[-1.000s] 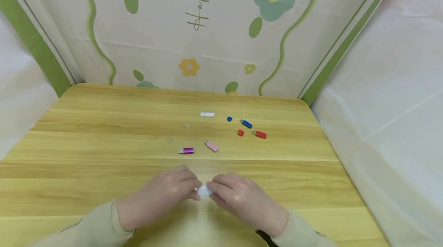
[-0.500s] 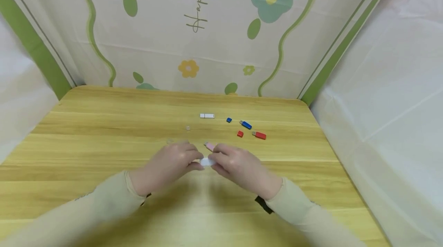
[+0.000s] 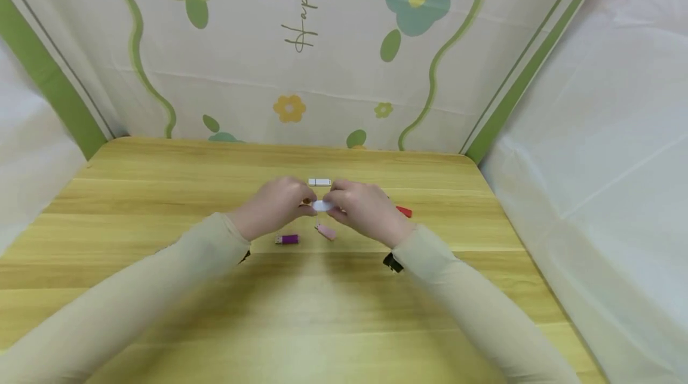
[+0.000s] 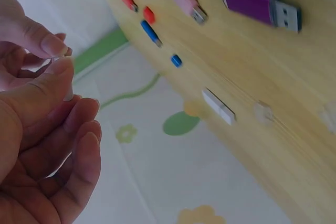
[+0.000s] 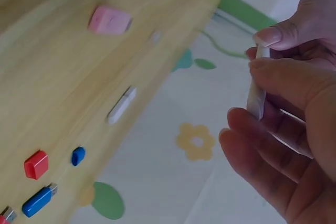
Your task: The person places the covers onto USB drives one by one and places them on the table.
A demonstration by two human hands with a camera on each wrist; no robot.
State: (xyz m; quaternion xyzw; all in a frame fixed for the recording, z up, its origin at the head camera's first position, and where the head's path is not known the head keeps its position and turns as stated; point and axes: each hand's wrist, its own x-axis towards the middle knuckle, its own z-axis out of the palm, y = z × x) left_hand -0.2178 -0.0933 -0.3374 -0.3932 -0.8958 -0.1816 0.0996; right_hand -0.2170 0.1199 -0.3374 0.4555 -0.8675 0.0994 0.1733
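Note:
A small white stick [image 3: 322, 206], apparently a USB stick, is held up above the table between both hands. My left hand [image 3: 276, 208] pinches its left end with thumb and index finger. At its right end, the thumb and fingers of my right hand [image 3: 365, 211] grip it. The fingers cover much of it, so whether it has a cap cannot be told. Just behind lies a white USB stick [image 3: 319, 182]. Nearer me are a pink USB stick [image 3: 325, 231] and a purple USB stick [image 3: 287, 239], both with bare metal plugs.
Beyond the right hand lie a red USB stick [image 3: 404, 211], a blue USB stick [image 5: 37, 201], a red cap [image 5: 36, 164] and a blue cap [image 5: 78, 156]. Clear caps [image 4: 263, 113] lie on the wooden table [image 3: 161, 205]. A flowered cloth [image 3: 344, 73] hangs along its far edge.
Both hands have moved forward over the table, away from the body, carrying the white stick. They now hide the blue USB stick and the caps in the head view.

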